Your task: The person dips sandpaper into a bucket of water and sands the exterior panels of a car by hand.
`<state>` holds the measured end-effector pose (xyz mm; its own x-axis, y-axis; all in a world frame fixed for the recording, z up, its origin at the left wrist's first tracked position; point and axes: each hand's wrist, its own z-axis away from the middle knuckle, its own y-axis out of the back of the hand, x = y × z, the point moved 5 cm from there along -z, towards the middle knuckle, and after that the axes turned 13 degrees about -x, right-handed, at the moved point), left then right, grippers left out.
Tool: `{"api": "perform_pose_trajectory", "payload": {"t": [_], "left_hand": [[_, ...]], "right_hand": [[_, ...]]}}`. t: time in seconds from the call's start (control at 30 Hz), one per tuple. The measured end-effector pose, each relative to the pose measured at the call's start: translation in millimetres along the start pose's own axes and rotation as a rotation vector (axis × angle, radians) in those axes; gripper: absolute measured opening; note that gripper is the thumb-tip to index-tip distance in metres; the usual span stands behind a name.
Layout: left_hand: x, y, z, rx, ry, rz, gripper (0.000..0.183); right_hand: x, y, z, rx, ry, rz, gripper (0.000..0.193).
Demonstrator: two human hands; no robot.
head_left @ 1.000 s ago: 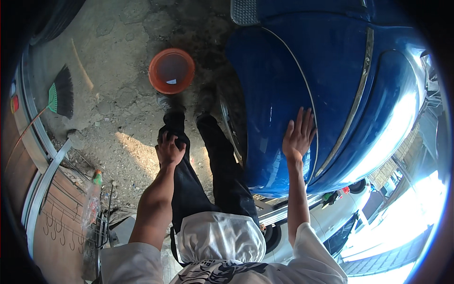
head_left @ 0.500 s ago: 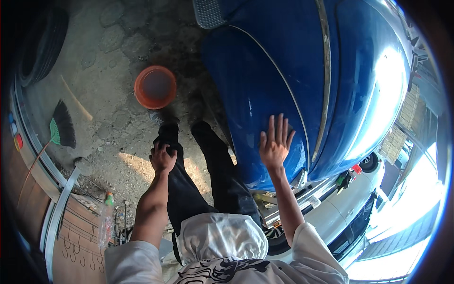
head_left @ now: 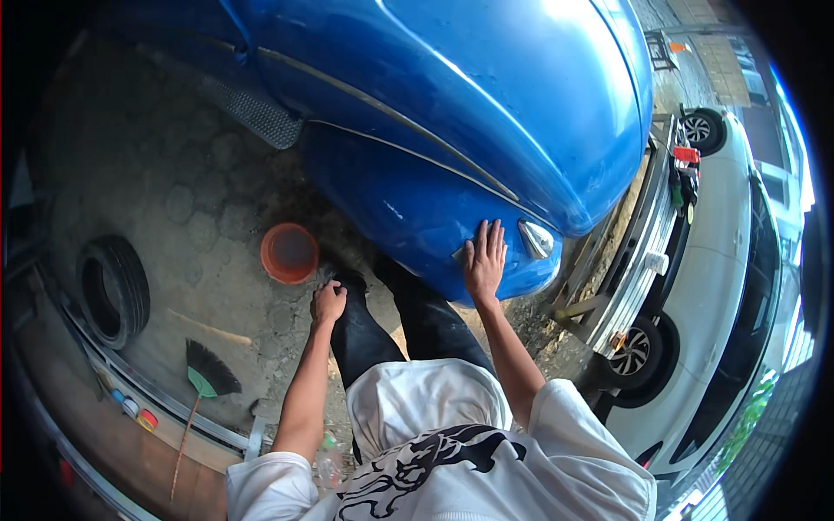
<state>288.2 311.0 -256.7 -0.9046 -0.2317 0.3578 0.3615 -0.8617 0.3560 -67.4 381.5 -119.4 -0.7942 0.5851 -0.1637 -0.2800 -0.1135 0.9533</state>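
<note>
My right hand [head_left: 486, 265] lies flat, fingers stretched out, on the blue car fender [head_left: 373, 204]. Beside its thumb shows a small greyish flat patch or edge [head_left: 458, 254]; what lies under the palm, if anything, is hidden. A chrome-housed light [head_left: 537, 240] sits on the fender just right of the fingers. My left hand [head_left: 329, 303] rests on my knee in black trousers, its fingers bent loosely over it and holding nothing that I can see. Ahead of that knee stands an orange-red bucket [head_left: 289, 253] with murky liquid in it.
A loose tyre [head_left: 114, 292] and a green-and-black broom [head_left: 211, 372] are on the left. Metal beams [head_left: 640, 273] lie at the right, between the blue car and a white car [head_left: 708, 286]. A clear plastic bottle [head_left: 329, 460] is near my left elbow.
My view has swung to the right, bringing the fender light and white car into fuller sight. The right hand stays on the fender, now beside the light; the left stays on the knee.
</note>
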Motion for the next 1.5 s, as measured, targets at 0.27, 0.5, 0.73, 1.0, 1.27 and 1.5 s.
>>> {"api": "perform_pose_trajectory", "payload": {"t": [0.27,0.5,0.73,1.0,1.27,1.5], "left_hand": [[183.7,31.4,33.0,-0.078,-0.558,-0.193,0.028],[260.6,-7.9,62.1,-0.188,-0.641,-0.574,0.039],[229.0,-22.5,62.6,-0.37,-0.511,-0.722,0.04],[187.3,-3.2,54.3,-0.334,-0.36,-0.746,0.035],[163.8,-16.9,72.5,-0.212,-0.287,-0.665,0.032],[162.4,-55.9,113.9,-0.13,-0.337,-0.44,0.031]], "right_hand": [[-0.3,14.3,31.6,-0.025,-0.314,-0.479,0.061],[-15.1,-78.3,190.2,-0.935,-0.46,-0.456,0.067],[-6.1,-60.6,252.4,-0.885,-0.531,-0.678,0.077],[37.9,-64.5,291.8,-0.933,-0.692,-0.551,0.083],[77.1,-85.0,308.1,-1.036,-0.551,-0.617,0.086],[124.6,-110.0,328.9,-0.972,-0.538,-0.81,0.083]]}}
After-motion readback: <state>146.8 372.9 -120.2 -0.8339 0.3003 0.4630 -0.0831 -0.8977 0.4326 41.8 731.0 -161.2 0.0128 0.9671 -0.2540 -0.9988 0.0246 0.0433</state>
